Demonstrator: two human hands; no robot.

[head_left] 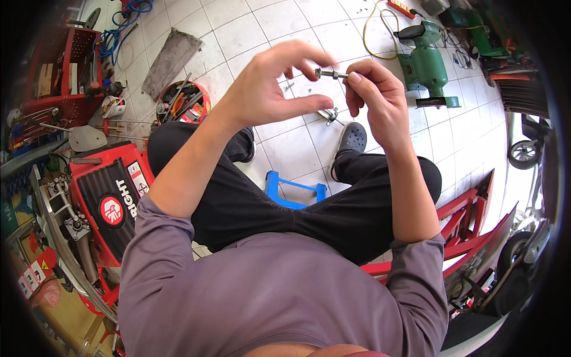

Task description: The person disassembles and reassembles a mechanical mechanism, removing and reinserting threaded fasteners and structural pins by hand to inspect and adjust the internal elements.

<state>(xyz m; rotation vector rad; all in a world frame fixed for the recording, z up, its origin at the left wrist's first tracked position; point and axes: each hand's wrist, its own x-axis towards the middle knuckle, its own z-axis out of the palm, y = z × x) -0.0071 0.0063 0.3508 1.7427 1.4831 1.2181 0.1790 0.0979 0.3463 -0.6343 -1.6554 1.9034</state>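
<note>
Between the thumb and fingers of my right hand [380,98] is a metal bolt [332,74], held nearly level, with its thicker end pointing left. What looks like a nut sits partway along its shank. My left hand [264,86] is beside that thicker end, thumb and fingers spread apart in a wide curve with nothing gripped. Its upper fingertips are smeared by motion, and one finger lies close to the bolt's end; whether they touch I cannot tell. On the tiled floor below the hands lies a small metal part [329,115].
A red-rimmed bucket of tools [207,106] stands left of my legs. The green bench grinder [429,65] sits on the floor at the right. Between my legs shows a blue stool frame [272,185]. A red-and-black case [104,205] is at the left, a grey mat [171,62] farther off.
</note>
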